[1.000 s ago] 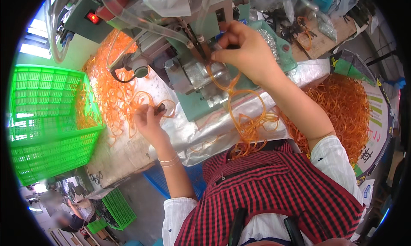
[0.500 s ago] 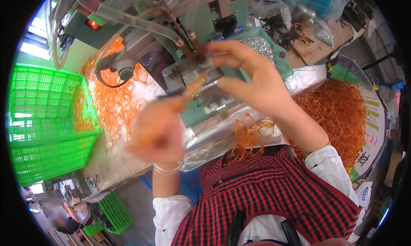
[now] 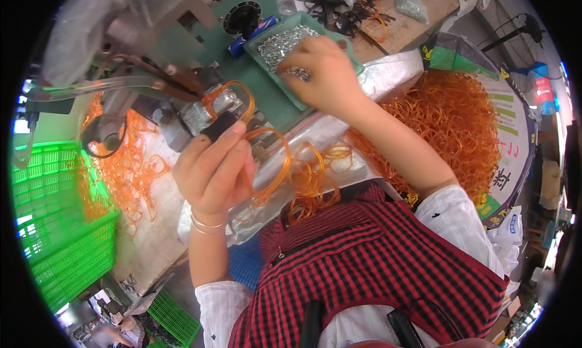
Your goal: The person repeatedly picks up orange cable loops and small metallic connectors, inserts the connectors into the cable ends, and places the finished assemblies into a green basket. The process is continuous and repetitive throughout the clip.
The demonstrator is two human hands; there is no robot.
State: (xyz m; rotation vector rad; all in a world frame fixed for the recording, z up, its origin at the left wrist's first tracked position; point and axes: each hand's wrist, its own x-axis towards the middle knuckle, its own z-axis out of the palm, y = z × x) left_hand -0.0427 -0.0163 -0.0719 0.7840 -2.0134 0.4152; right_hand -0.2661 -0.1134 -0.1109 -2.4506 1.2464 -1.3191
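My left hand [image 3: 215,169] is closed around a translucent orange plastic band [image 3: 284,166], whose loops hang to the right of the fingers. One loop reaches up to the metal working block [image 3: 203,114] of a green bench machine. A short black piece [image 3: 219,125] is at the left fingertips; I cannot tell whether it belongs to the machine. My right hand [image 3: 321,75] reaches into a green tray [image 3: 288,96] of small silver metal pieces [image 3: 282,48], its fingers curled together. Some pieces show between the thumb and fingers; how many it grips is hidden.
Orange bands heap in a large round container [image 3: 442,136] on the right. More bands [image 3: 130,172] lie on the table beside a bright green crate [image 3: 66,239]. Several bands [image 3: 312,178] rest on silver sheeting before my apron. Clear hoses [image 3: 103,87] cross the machine.
My right hand has gone from the machine's working block to the tray of metal pieces. My left hand, blurred before, now holds the band close to the block. The view has shifted.
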